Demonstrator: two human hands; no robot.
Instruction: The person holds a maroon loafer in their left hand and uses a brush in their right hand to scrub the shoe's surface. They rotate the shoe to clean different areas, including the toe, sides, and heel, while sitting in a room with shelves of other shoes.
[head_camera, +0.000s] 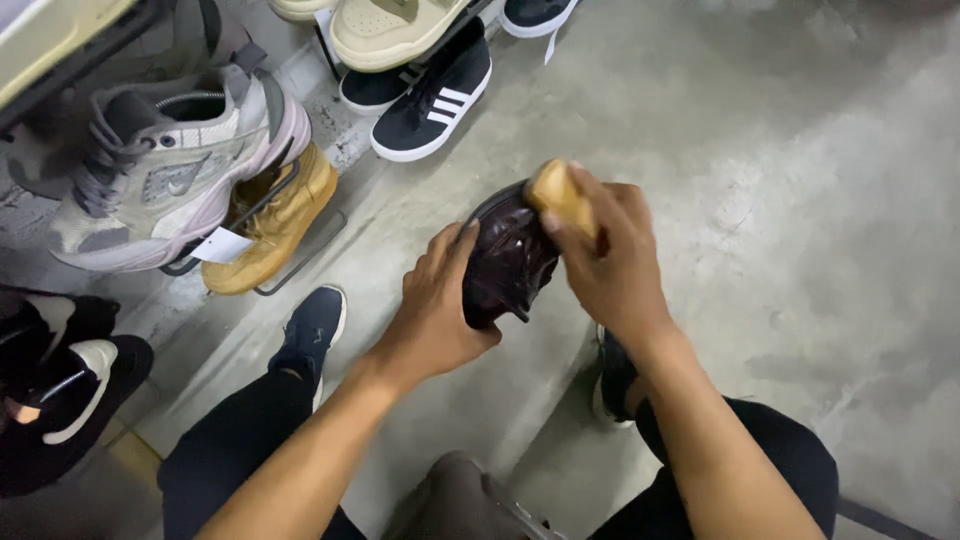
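My left hand (435, 305) grips a shiny dark maroon shoe (505, 262) from its left side, holding it above the concrete floor. My right hand (605, 255) is closed on a tan wooden-backed brush (562, 195) and presses it against the top of the shoe. Both forearms reach forward from the bottom of the view. My legs in black trousers and dark sneakers (312, 335) show beneath them.
A grey chunky sneaker (165, 170) and a tan boot (275, 220) with a white tag sit on a wire rack at left. Black striped sneakers (435, 100) and a beige shoe (390, 30) lie at the top. Black shoes (60, 385) are at far left. Grey concrete floor (800, 200) spreads right.
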